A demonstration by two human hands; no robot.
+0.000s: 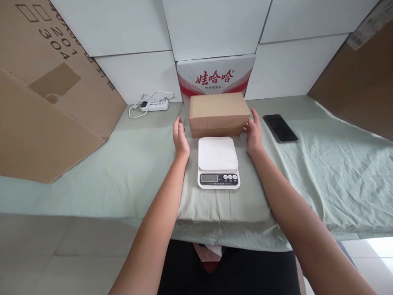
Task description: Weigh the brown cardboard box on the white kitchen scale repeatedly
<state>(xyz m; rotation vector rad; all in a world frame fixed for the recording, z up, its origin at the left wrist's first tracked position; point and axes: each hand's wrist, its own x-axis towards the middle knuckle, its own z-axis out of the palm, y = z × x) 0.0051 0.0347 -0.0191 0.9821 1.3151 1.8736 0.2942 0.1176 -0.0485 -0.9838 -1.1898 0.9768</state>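
Head | cardboard box | left hand, right hand flanking, open

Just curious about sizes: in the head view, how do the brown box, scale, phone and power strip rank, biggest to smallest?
1. Brown box
2. Scale, close behind; it lies nearer the camera, so that order is unsure
3. Phone
4. Power strip, farthest away
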